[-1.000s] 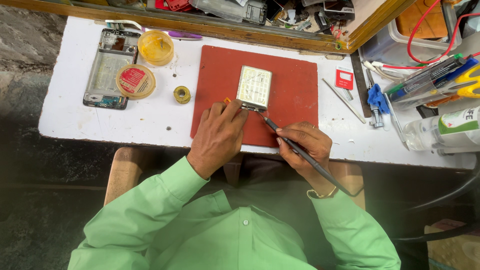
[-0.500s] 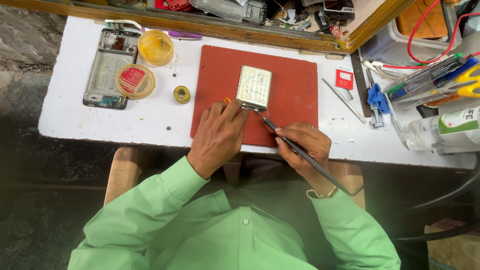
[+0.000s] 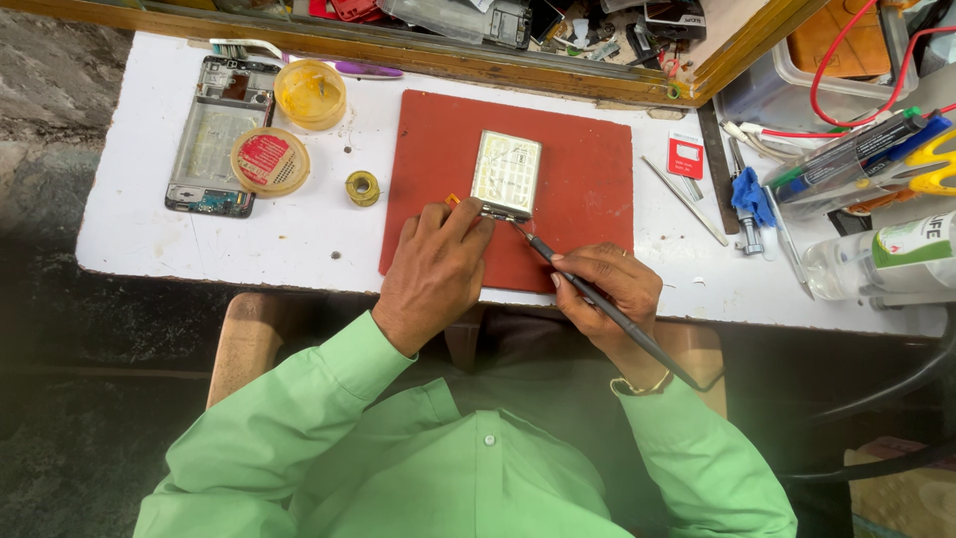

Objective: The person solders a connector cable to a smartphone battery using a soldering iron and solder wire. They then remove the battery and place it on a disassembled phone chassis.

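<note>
Silver module [image 3: 506, 172] centre frame on red mat [image 3: 588, 179], long axis vertical; left hand [image 3: 435, 274] fingertips pinning lower edge; right hand [image 3: 607, 294] pinching dark tool [image 3: 597, 304], tip at lower-right corner.

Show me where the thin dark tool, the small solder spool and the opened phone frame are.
thin dark tool [image 3: 607, 304], head view, on the middle of its shaft.
small solder spool [image 3: 362, 187], head view, on its rim.
opened phone frame [image 3: 207, 134], head view, on its bare inner plate.

A flat, silvery rectangular phone part [image 3: 506, 173] lies on a red mat [image 3: 588, 169]. A thin dark soldering tool [image 3: 607, 307] slants, its tip at the part's lower edge.
</note>
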`<action>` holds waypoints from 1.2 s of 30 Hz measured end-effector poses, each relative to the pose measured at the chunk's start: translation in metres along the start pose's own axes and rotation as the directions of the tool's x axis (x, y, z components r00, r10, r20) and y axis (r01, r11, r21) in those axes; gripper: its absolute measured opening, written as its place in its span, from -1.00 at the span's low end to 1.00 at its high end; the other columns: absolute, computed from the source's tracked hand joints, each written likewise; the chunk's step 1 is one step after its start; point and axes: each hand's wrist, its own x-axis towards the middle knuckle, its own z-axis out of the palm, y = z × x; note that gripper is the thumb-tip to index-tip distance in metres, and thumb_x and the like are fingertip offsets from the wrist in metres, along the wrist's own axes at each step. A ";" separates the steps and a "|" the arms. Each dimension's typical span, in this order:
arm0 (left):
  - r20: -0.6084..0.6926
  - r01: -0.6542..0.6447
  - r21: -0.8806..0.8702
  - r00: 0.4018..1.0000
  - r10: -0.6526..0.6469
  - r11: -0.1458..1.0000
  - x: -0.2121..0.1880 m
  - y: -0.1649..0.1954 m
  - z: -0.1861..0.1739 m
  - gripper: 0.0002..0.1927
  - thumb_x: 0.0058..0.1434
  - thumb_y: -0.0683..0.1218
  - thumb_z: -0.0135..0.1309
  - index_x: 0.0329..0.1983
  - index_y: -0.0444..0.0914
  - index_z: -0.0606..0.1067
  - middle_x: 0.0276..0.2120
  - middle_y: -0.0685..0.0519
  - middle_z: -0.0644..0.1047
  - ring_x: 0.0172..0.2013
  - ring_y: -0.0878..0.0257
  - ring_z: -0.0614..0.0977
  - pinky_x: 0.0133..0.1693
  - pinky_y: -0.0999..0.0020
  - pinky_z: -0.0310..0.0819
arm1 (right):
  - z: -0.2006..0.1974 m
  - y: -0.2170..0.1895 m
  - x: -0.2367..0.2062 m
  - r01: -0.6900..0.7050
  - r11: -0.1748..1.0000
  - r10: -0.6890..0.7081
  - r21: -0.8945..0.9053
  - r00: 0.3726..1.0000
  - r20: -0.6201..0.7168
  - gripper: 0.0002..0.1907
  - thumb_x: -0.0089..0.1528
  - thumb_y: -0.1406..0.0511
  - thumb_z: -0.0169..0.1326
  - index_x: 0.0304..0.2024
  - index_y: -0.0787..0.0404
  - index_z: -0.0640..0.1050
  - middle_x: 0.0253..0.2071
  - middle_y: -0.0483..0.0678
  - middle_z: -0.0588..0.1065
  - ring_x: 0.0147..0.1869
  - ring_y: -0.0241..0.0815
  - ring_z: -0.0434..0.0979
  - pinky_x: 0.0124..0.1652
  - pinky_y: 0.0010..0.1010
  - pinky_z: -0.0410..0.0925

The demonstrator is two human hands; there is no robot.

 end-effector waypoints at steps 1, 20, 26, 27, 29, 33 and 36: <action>0.001 0.000 0.000 1.000 0.000 1.000 0.000 0.000 0.000 -0.62 0.09 -0.23 0.12 0.02 -0.32 0.54 0.04 0.03 0.45 -0.11 0.11 0.44 -0.10 0.17 0.38 | 0.000 0.000 0.000 0.000 1.000 0.000 0.001 1.000 0.004 -0.79 0.12 0.53 0.24 -0.18 0.33 0.63 -0.29 0.03 0.61 -0.26 -0.18 0.63 -0.29 -0.49 0.48; 0.006 0.002 0.013 1.000 -0.003 1.000 0.000 0.000 0.001 -0.62 0.08 -0.23 0.12 0.02 -0.31 0.54 0.03 0.03 0.45 -0.11 0.11 0.44 -0.10 0.18 0.38 | -0.001 -0.002 0.001 -0.021 1.000 0.021 0.002 1.000 0.005 -0.78 0.12 0.55 0.22 -0.17 0.35 0.62 -0.30 0.04 0.61 -0.26 -0.19 0.64 -0.32 -0.51 0.47; 0.011 0.005 0.009 1.000 -0.005 1.000 0.000 0.000 0.000 -0.61 0.08 -0.23 0.13 0.02 -0.31 0.54 0.04 0.03 0.45 -0.10 0.11 0.44 -0.10 0.17 0.38 | 0.000 -0.003 0.000 -0.047 0.999 0.047 0.013 0.999 0.006 -0.77 0.11 0.55 0.22 -0.17 0.35 0.62 -0.29 0.04 0.61 -0.26 -0.21 0.64 -0.34 -0.53 0.47; 0.009 0.003 0.009 1.000 -0.003 1.000 0.000 0.000 0.000 -0.61 0.08 -0.23 0.13 0.02 -0.31 0.54 0.04 0.03 0.45 -0.10 0.11 0.44 -0.10 0.17 0.39 | 0.000 -0.003 0.001 -0.053 0.998 0.053 0.017 0.999 0.007 -0.77 0.11 0.56 0.22 -0.17 0.35 0.62 -0.29 0.04 0.61 -0.26 -0.21 0.64 -0.34 -0.53 0.47; 0.014 0.003 0.010 1.000 -0.003 1.000 0.000 0.000 0.000 -0.60 0.07 -0.23 0.13 0.03 -0.31 0.54 0.03 0.03 0.45 -0.10 0.11 0.44 -0.10 0.17 0.38 | -0.001 -0.004 0.000 -0.054 0.998 0.054 0.015 0.999 0.007 -0.77 0.11 0.56 0.21 -0.17 0.34 0.62 -0.28 0.04 0.61 -0.25 -0.20 0.64 -0.32 -0.53 0.48; 0.011 0.001 0.005 1.000 -0.001 1.000 0.000 0.000 0.000 -0.60 0.07 -0.23 0.13 0.03 -0.32 0.53 0.04 0.03 0.45 -0.09 0.11 0.44 -0.10 0.17 0.38 | -0.001 -0.004 -0.001 -0.062 0.998 0.062 0.011 0.998 0.008 -0.76 0.10 0.56 0.21 -0.17 0.34 0.62 -0.28 0.04 0.61 -0.24 -0.20 0.64 -0.31 -0.53 0.48; 0.011 0.002 0.007 1.000 -0.002 1.000 -0.001 0.000 0.001 -0.60 0.07 -0.22 0.13 0.03 -0.31 0.54 0.04 0.03 0.45 -0.10 0.11 0.44 -0.10 0.17 0.38 | 0.000 -0.003 -0.001 -0.083 0.996 0.083 0.023 0.997 -0.004 -0.76 0.11 0.56 0.20 -0.16 0.35 0.62 -0.28 0.04 0.61 -0.25 -0.20 0.63 -0.33 -0.54 0.48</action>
